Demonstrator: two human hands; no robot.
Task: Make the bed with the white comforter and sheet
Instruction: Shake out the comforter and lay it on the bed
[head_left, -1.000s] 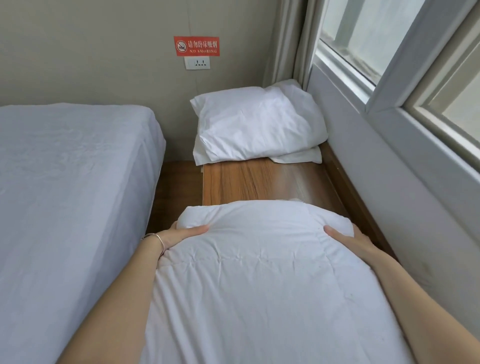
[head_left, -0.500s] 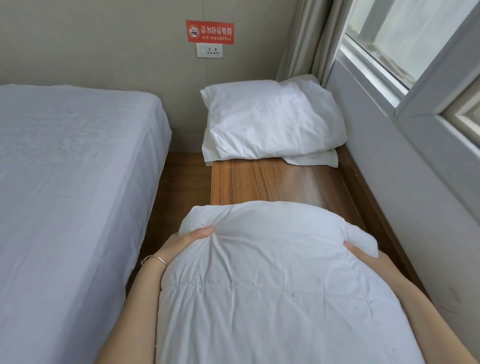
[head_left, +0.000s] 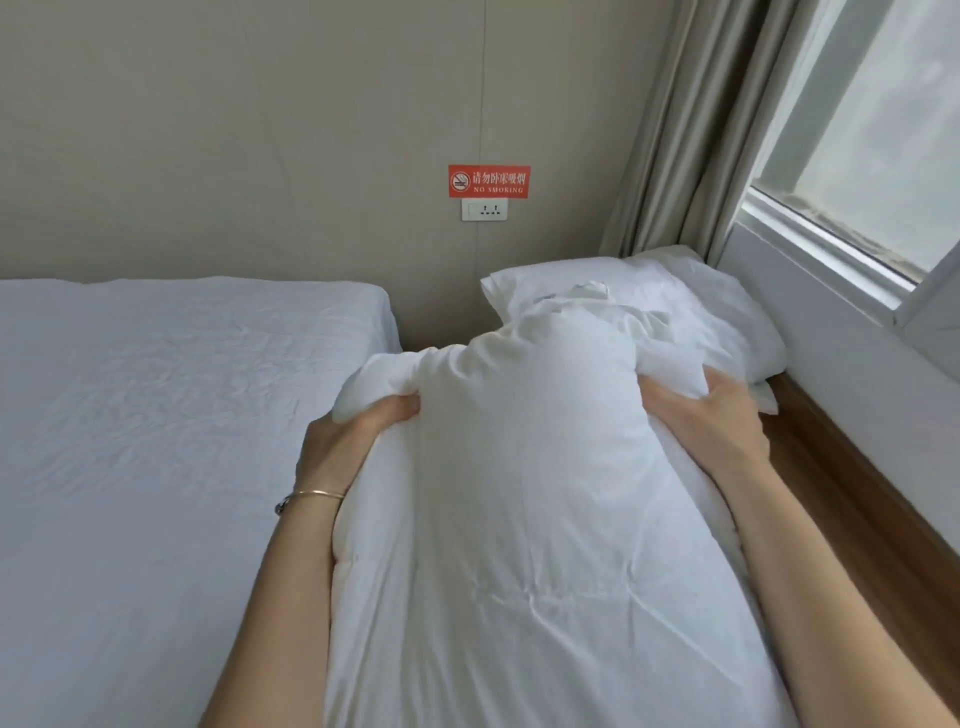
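Observation:
A folded white comforter (head_left: 524, 519) fills the lower middle of the head view, bunched and raised in front of me. My left hand (head_left: 343, 441), with a thin bracelet at the wrist, grips its left edge. My right hand (head_left: 717, 421) clutches its right side. The bed (head_left: 156, 441) lies to the left, covered by a wrinkled white sheet. White pillows (head_left: 696, 312) rest behind the comforter in the corner, partly hidden by it.
A wooden bench (head_left: 852, 519) runs along the right wall under the window (head_left: 872, 156). Beige curtains (head_left: 685, 130) hang in the corner. A red no-smoking sign (head_left: 489, 181) and a socket (head_left: 484, 210) are on the far wall.
Both hands closed on the comforter and lifted it off the wooden bench; it now bunches upward and hides most of the bench and part of the pillows. The view tilted up.

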